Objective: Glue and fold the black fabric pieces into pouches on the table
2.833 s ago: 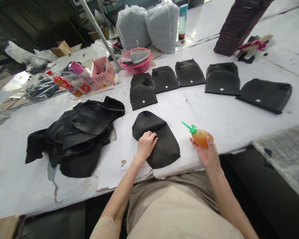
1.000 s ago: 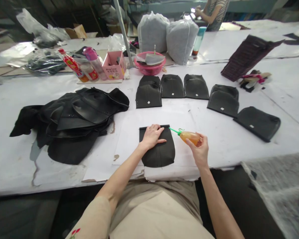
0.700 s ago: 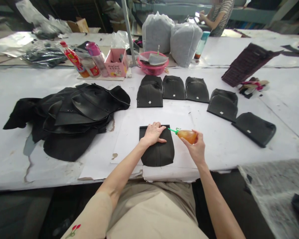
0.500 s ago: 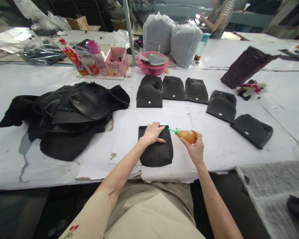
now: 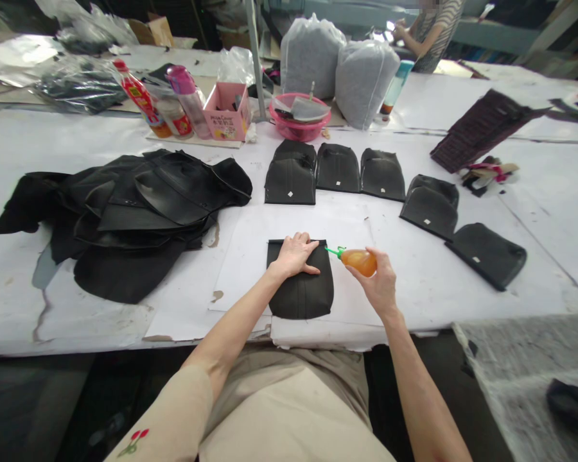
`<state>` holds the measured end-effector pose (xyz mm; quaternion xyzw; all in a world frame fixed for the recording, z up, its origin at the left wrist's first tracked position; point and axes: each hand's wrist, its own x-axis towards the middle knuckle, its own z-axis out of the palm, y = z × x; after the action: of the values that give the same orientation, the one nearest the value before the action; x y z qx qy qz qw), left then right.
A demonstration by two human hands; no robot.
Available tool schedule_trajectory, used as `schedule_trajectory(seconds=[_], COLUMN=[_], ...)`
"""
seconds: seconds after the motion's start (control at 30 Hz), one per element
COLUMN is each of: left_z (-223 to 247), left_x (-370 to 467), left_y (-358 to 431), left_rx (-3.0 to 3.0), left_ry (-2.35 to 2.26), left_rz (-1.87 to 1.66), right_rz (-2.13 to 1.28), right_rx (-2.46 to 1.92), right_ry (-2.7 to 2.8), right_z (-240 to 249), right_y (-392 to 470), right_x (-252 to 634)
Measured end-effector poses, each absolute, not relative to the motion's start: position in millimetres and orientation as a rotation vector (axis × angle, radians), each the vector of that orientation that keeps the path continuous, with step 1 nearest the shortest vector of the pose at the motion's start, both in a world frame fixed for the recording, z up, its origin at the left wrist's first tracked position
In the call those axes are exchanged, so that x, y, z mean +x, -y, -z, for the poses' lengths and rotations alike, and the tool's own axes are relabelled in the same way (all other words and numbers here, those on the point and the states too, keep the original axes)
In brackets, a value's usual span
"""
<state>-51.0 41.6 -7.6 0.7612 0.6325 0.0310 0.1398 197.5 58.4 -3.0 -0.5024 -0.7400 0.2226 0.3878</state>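
A black leather-like piece (image 5: 301, 298) with a rounded near end and a straight, folded far edge lies flat on white paper in front of me. My left hand (image 5: 296, 255) rests on its far part, fingers spread and pressing down. In my right hand (image 5: 379, 279) is a squeeze bottle (image 5: 359, 262) of amber liquid, likely glue, tipped on its side. Its thin green nozzle points left, its tip at the right end of the folded edge; whether it touches cannot be made out. Several similar black pieces (image 5: 338, 168) with small white marks lie in an arc beyond.
A heap of black pieces (image 5: 139, 199) covers the left of the table. At the back stand a pink box (image 5: 228, 122), a pink basin (image 5: 301, 130), bottles (image 5: 187, 96) and grey bags (image 5: 366, 80). A dark upright block (image 5: 479, 128) is at right. Another person (image 5: 428, 38) works far behind.
The view has shifted slightly. Both hands, the black piece and the squeeze bottle keep nearly the same places relative to each other.
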Motion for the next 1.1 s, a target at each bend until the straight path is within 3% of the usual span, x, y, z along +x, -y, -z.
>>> schedule_trajectory(seconds=[1.1], left_z=[7], left_x=[-51], left_y=[-41], left_rx=[2.158], left_ry=[-1.836], left_rz=[-0.09], right_rz=[-0.572], right_rx=[-1.272], right_ry=[1.958], right_z=[-11], right_y=[-57], right_x=[197])
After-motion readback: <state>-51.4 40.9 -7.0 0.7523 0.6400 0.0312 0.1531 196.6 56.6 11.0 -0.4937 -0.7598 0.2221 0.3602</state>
